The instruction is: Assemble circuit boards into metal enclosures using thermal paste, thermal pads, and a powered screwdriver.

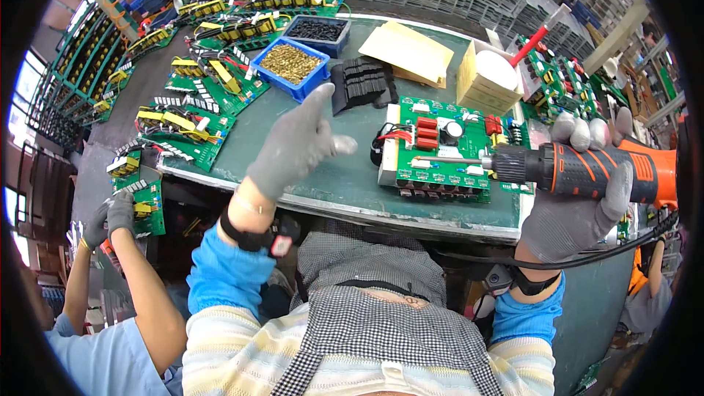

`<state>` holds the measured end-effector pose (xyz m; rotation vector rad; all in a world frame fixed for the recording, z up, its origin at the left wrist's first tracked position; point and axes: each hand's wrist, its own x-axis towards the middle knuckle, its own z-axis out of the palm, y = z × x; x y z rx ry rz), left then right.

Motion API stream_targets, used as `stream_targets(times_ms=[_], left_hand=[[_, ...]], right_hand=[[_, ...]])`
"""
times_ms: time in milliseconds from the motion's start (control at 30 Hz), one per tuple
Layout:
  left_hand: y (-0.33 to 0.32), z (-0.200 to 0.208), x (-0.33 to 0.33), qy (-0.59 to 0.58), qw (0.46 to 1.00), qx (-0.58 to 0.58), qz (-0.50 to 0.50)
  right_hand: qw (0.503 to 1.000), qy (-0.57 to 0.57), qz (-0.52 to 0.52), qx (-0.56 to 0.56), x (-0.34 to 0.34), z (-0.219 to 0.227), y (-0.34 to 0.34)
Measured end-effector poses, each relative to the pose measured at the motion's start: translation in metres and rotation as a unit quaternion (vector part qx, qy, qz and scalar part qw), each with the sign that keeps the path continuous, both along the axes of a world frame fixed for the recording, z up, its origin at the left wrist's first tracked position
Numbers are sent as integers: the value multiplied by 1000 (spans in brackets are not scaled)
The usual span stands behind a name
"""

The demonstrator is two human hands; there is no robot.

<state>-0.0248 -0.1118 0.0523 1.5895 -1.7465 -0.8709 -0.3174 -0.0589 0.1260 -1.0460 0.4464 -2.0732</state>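
My left hand (297,143), in a grey glove, is held over the green tabletop with thumb and forefinger apart and nothing in it. Just beyond its fingertips stands a blue bin (299,89) of brass-coloured screws. My right hand (587,202), also gloved, is wrapped around an orange and black electric screwdriver (579,169). The tool lies level, its long bit (451,160) pointing left across a green circuit board (440,121). That board carries red blocks, a round capacitor and a pale metal plate at its left side. Whether the bit touches it, I cannot tell.
Behind the screws sits a bin of black parts (317,31). Black strips (363,81), yellowish paper sheets (408,51) and a carton (484,81) line the back. Several boards with yellow transformers (183,125) spread leftward. A co-worker's gloved hands (110,220) work at lower left. A cable (572,258) trails from the tool.
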Motion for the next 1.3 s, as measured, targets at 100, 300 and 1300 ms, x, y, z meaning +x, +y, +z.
stream_targets(times_ms=[100, 300, 1300], left_hand=[[-38, -21, 12, -134, 991, 13, -2], [-79, -31, -1, -360, 931, 30, -46], [-27, -16, 27, -314, 945, 85, 43]], right_hand=[[1000, 16, 18, 12, 3, -4, 1], [999, 46, 8, 28, 0, -7, 3], [993, 113, -10, -14, -11, 0, 19]])
